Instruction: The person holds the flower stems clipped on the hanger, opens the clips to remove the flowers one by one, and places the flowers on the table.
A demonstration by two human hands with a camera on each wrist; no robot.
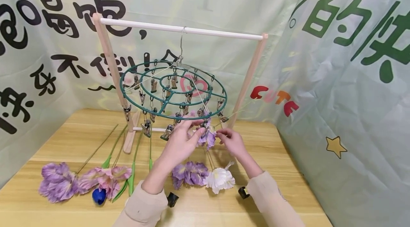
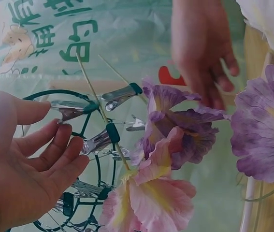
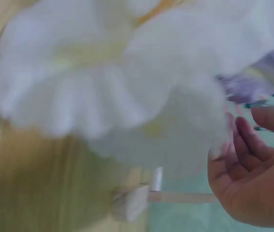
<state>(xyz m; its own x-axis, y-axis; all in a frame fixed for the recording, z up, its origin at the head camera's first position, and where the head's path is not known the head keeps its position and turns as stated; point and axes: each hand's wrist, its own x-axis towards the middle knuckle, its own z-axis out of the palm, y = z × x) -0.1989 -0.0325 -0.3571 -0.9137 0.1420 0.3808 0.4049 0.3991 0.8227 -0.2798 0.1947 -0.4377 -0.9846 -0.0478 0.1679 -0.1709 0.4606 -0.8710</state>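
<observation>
A round green drying hanger [image 1: 163, 107] with several metal clips hangs from the rack's white bar. My left hand [image 1: 182, 141] is at its near right edge. In the left wrist view, its thumb and fingertips pinch a metal clip [image 2: 70, 110] with a green tip. A purple flower [image 2: 187, 128] and a pink flower [image 2: 163, 198] hang upside down beside it, their stems by other clips. My right hand [image 1: 235, 145] is just right of the hanging purple flower, fingers loosely bent. The right wrist view shows nothing held in it.
On the table [image 1: 275, 191] lie a purple flower [image 1: 59, 182], pink flowers [image 1: 109, 177], a blue bud [image 1: 99, 196], another purple flower [image 1: 190, 173] and a white flower [image 1: 220, 180]. Wooden rack posts [image 1: 250, 74] stand on both sides of the hanger, with printed cloth behind.
</observation>
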